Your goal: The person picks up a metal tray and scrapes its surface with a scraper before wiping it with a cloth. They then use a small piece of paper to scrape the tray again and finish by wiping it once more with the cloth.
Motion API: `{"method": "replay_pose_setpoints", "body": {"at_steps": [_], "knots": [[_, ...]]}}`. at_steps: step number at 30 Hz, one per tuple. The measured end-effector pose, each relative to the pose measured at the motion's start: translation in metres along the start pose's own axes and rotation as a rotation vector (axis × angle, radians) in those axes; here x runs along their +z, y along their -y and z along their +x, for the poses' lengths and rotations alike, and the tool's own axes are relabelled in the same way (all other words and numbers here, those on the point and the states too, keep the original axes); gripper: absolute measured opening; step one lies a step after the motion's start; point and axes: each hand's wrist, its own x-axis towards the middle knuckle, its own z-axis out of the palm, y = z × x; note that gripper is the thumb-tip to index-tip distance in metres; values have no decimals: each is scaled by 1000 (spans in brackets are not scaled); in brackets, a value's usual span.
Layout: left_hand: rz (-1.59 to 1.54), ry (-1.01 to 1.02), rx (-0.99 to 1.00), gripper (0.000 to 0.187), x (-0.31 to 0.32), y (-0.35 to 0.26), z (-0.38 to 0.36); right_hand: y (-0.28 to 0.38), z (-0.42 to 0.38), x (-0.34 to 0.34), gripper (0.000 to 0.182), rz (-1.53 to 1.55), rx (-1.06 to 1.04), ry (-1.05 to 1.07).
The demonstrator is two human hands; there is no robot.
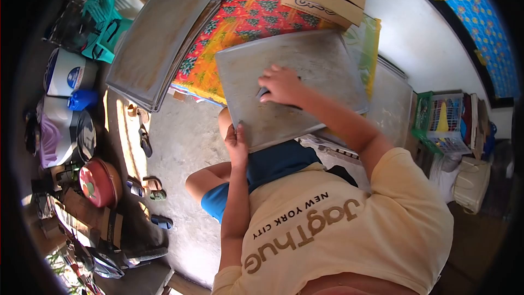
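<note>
Cream-coloured shirt cloth fills the foreground, and beyond it both hands are on a wide, stained metal sheet, tilted between the lap and the patterned table cover. The left hand pinches the sheet's near-left edge, thumb on the upper face, its other fingers partly hidden. The right hand lies mid-sheet, fingers curled over a small dark pad; what kind of pad, I cannot tell. This looks like rubbing down the face, which goes best with the pad flat, pressure even, strokes overlapping out to the corners, and the edge grip firm enough to stop the sheet sliding off the lap. Farther out, a stack of similar sheets lies to the left, and an open cardboard box stands beyond.
</note>
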Motion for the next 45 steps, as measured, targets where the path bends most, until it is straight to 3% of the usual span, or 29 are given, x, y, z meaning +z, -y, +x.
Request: {"method": "replay_pose_setpoints", "body": {"at_steps": [2,5,10,12,14,17,24,28,31,37,40,45], "knots": [[22,17,-7,29,-3,3,2,19,-9,6,44,31,-72,-17],[9,-35,77,25,8,-12,-2,24,-21,-4,43,134,31,4],[93,-36,77,29,5,-13,-2,-37,-75,-50,48,206,809,-81],[94,-40,79,29,3,-12,-2,-86,-117,-56,53,-42,895,-251],[82,-40,83,28,5,-12,-1,-120,-147,-74,57,-133,1148,-177],[69,-36,89,28,6,-12,-2,-142,-179,-77,61,-232,1294,-59],[113,-34,55,29,3,-13,-3,-83,-138,-44,64,-124,1124,15],[118,-50,57,30,5,-17,-3,-121,-153,-42,60,-217,1222,-115],[163,-36,46,30,2,-17,-2,-123,-152,-36,59,-289,1179,-105],[144,-71,20,29,7,-21,-5,-37,-92,-25,62,-5,968,-12],[85,-37,49,29,6,-21,-5,-47,-94,-11,63,93,988,-70],[87,-47,52,28,5,-19,-5,-90,-109,-37,63,-61,1204,-94]]}}
